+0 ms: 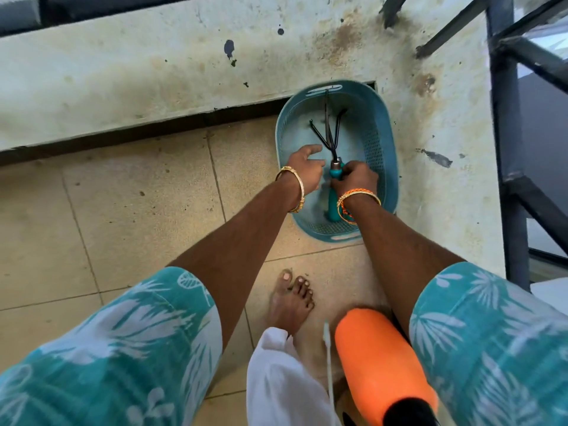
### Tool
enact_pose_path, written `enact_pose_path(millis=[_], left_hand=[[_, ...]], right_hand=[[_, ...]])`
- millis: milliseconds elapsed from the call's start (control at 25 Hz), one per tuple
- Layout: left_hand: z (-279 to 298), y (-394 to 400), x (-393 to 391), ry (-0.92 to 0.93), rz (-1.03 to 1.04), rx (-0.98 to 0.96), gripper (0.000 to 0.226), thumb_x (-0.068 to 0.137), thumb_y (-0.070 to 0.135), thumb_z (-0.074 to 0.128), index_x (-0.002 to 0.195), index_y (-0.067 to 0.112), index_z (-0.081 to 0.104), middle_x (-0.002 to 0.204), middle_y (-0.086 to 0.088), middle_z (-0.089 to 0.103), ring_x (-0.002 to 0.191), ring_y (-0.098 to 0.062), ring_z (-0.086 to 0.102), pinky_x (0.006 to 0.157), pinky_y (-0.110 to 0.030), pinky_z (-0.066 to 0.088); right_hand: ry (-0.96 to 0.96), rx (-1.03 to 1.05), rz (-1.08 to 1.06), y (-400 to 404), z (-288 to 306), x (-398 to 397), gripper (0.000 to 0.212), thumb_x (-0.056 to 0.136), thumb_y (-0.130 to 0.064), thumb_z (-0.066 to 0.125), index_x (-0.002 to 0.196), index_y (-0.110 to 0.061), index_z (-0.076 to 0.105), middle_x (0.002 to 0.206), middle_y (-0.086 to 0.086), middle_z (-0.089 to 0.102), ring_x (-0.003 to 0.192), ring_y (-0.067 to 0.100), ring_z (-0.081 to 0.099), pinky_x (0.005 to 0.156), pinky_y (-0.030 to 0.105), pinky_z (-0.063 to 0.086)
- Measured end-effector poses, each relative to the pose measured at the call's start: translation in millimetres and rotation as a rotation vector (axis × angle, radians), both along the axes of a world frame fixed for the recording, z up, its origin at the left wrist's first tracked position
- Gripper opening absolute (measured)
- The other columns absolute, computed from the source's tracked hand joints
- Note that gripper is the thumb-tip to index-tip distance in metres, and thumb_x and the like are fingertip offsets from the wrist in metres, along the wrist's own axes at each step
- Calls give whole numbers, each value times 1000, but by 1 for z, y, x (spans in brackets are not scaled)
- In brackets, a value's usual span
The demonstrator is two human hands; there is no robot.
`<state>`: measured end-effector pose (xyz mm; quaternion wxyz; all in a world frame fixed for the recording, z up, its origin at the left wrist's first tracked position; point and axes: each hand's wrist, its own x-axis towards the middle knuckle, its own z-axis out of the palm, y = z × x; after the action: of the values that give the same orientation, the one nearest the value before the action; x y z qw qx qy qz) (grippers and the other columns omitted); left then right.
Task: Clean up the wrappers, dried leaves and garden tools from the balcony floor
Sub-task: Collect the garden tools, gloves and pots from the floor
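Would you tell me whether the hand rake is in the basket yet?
In: the hand rake lies within the teal basket walls, right hand gripping its handle.

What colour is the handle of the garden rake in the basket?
Teal, like the basket; the hand rake handle shows best in the head view, gripped by the right hand.

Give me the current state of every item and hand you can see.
Basket: upright on the floor, open top.
Hand rake: inside the basket, prongs toward the wall.
Right hand: grips the rake's handle.
Left hand: over the basket, fingers loosely curled, holding nothing.
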<state>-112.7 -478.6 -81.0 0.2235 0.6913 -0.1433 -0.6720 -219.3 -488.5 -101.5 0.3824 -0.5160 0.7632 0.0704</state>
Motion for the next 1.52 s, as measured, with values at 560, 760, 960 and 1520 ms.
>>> enact_pose_path(millis=[560, 760, 960, 1520], left_hand=[[203, 172, 82, -853, -743, -203, 62, 93, 14, 38, 151, 11, 16, 158, -12, 12, 145, -28, 11, 116, -38, 19], [331, 242, 141, -1067, -774, -194, 69, 92, 17, 42, 152, 7, 9, 160, -14, -2, 148, -30, -2, 118, -43, 7], [457, 320, 194, -1197, -717, -80, 77, 67, 22, 69, 137, 1, 47, 147, -17, 41, 135, -31, 41, 107, -48, 34], [617, 471, 258, -1413, -114, 307, 69, 95, 23, 37, 151, 2, 4, 159, -16, 1, 148, -29, 0, 117, -45, 0]], right_hand=[[62, -528, 517, 119, 199, 52, 47, 82, -25, 39, 120, 1, 51, 123, 25, 50, 110, 39, 47, 96, 44, 38], [-62, -555, 542, 168, 321, 130, 51, 87, -26, 42, 132, -1, 42, 140, 24, 37, 129, 37, 33, 110, 44, 25], [-94, -599, 698, 219, 456, 189, 53, 90, -31, 37, 133, -1, 41, 145, 23, 32, 136, 36, 26, 112, 43, 20], [-409, -810, 1503, 352, 609, 315, 59, 89, -33, 34, 134, 3, 41, 144, 25, 35, 136, 38, 31, 108, 50, 33]])
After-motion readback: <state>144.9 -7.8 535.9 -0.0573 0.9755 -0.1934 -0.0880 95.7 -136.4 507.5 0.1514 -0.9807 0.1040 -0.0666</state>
